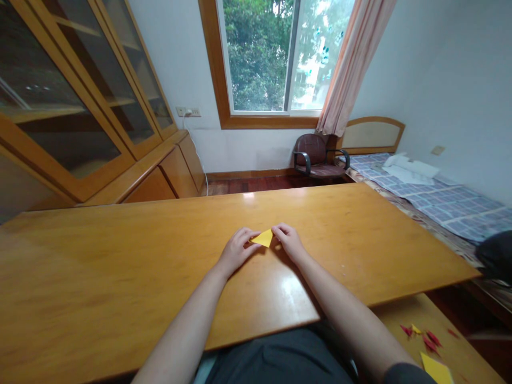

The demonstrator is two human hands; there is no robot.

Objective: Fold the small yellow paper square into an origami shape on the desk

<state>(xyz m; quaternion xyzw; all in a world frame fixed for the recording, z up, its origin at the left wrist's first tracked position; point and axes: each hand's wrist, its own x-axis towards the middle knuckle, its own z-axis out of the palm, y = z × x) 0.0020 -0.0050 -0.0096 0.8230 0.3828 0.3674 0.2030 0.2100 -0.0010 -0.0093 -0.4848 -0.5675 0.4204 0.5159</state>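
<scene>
A small piece of folded yellow paper (263, 238) is held just above the wooden table (120, 266), between my two hands. My left hand (239, 249) pinches its left corner, with thumb and fingers closed on it. At the paper's upper right corner, the fingertips of my right hand (288, 241) are pressed together on the edge. The paper looks roughly kite-shaped, with a pointed end toward the left. Its underside is hidden from me.
A lower surface (400, 314) at the right holds several small red folded pieces (432, 340) and a yellow sheet (436, 368). Beyond the table stand an armchair (314, 152) and a bed (440, 197). A glass-door cabinet (136, 154) lines the left wall.
</scene>
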